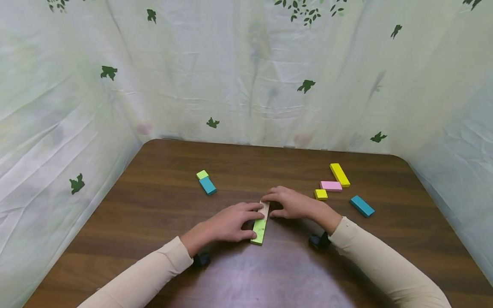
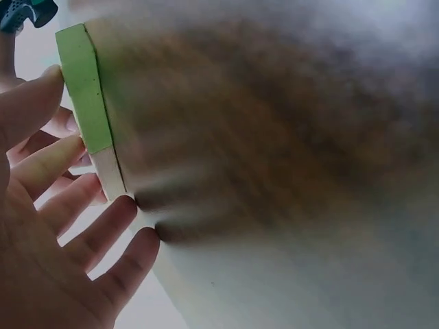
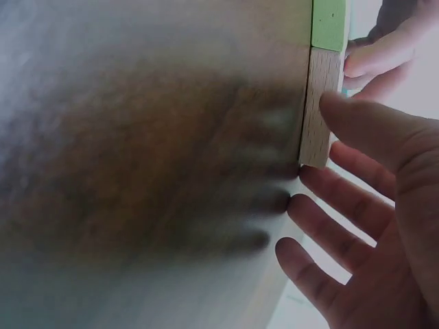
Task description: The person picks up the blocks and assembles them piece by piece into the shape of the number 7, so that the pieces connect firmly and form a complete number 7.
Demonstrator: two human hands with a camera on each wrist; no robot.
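A light green block (image 1: 259, 231) and a plain wooden block (image 1: 264, 208) lie end to end in one line on the table, the green one nearer the person. My left hand (image 1: 233, 222) rests along their left side, its thumb against the green block (image 2: 86, 89) and its fingers spread toward the wooden block (image 2: 110, 175). At the far end is my right hand (image 1: 290, 204), with the thumb touching the side of the wooden block (image 3: 319, 110). Its index finger reaches the far end, and the other fingers are loosely extended on the tabletop.
On the brown table (image 1: 161, 214), a small green block (image 1: 202, 174) touches a blue block (image 1: 208, 186) at left. To the right lie a long yellow block (image 1: 340, 175), a pink block (image 1: 331, 186), a small yellow block (image 1: 321, 194) and another blue block (image 1: 362, 206). Patterned curtains (image 1: 231, 77) surround the table.
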